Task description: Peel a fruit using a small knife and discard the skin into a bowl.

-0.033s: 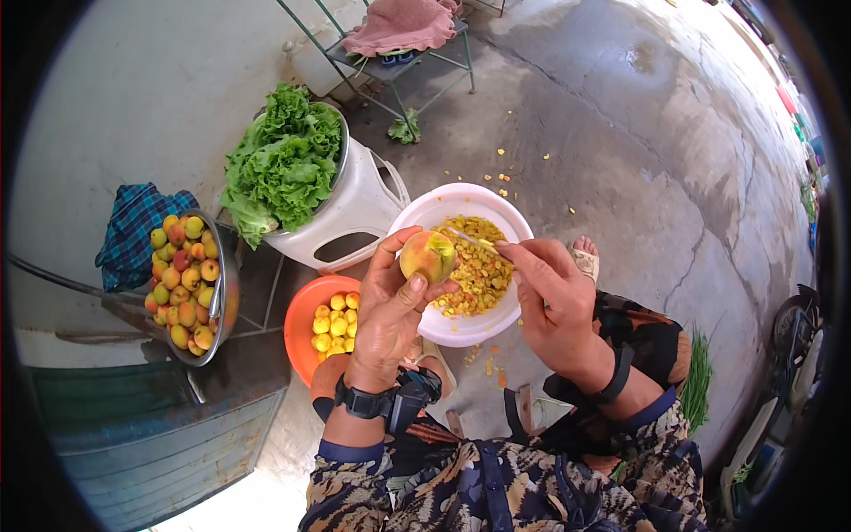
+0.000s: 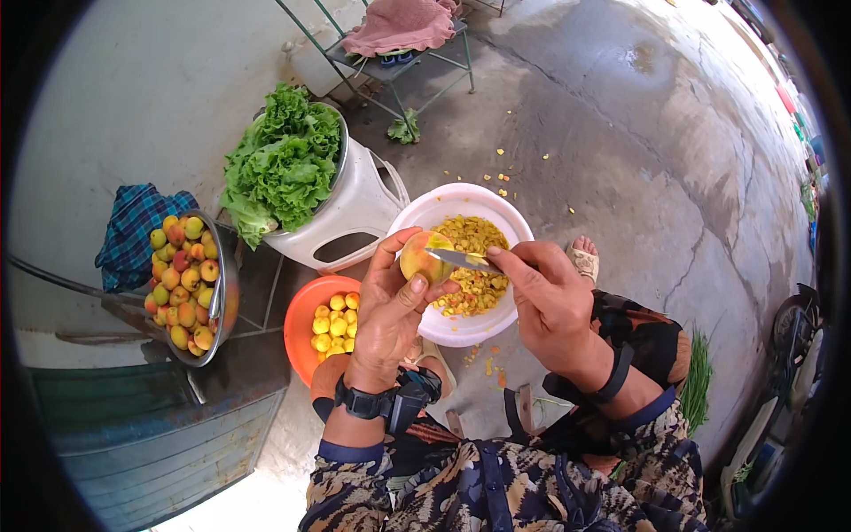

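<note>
My left hand (image 2: 386, 297) holds a partly peeled peach (image 2: 417, 258) between thumb and fingers, its blushed skin toward the palm. Against the peach's bared right side lies the blade of a small knife (image 2: 463, 259), with a bit of yellow peel on it. My right hand (image 2: 554, 301) is closed round the knife's handle, which the fingers mostly hide. Beneath both hands stands a pale pink basin (image 2: 503, 206) with many yellow peelings (image 2: 474, 297) in it. An orange bowl (image 2: 300, 326) of peeled yellow fruit sits at left, partly behind my left forearm.
A metal bowl (image 2: 232, 306) of unpeeled peaches stands at far left by a blue checked cloth (image 2: 133, 232). Lettuce (image 2: 288, 164) fills a bowl on a white stool (image 2: 359, 208). A green metal stand (image 2: 390, 69) is at the back. Peel scraps dot the concrete floor (image 2: 585, 151).
The knife has shifted left and turned, so its blade now shows flat across the peach's right side. My left hand and the peach stay in place.
</note>
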The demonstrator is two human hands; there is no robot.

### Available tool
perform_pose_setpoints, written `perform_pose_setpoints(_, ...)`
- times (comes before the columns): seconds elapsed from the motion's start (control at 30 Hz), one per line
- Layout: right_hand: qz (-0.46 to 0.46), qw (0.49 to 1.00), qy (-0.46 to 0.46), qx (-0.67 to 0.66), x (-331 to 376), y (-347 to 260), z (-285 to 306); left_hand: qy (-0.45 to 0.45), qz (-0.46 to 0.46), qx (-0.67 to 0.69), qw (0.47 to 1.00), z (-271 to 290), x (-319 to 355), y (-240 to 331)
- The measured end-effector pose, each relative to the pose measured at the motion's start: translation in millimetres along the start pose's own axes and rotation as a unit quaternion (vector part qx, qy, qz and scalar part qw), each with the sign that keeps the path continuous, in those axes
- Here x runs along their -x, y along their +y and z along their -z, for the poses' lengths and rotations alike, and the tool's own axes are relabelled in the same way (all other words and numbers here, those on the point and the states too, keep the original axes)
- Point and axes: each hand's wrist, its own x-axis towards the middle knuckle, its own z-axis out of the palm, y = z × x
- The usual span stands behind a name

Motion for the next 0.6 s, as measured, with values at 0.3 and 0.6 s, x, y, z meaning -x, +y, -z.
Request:
perform_pose_setpoints(0.3, 0.184, 0.970, -0.051, 0.153, 5.7, -0.8, -6.9, -0.016, 0.023, -0.044, 0.999, -6.1, 5.1, -14.0)
perform_pose_setpoints(0.6, 0.173, 0.970, -0.068, 0.158, 10.1, 8.1, -9.2, 0.009, 0.068, -0.001, 0.998, -9.6, 8.9, -16.9)
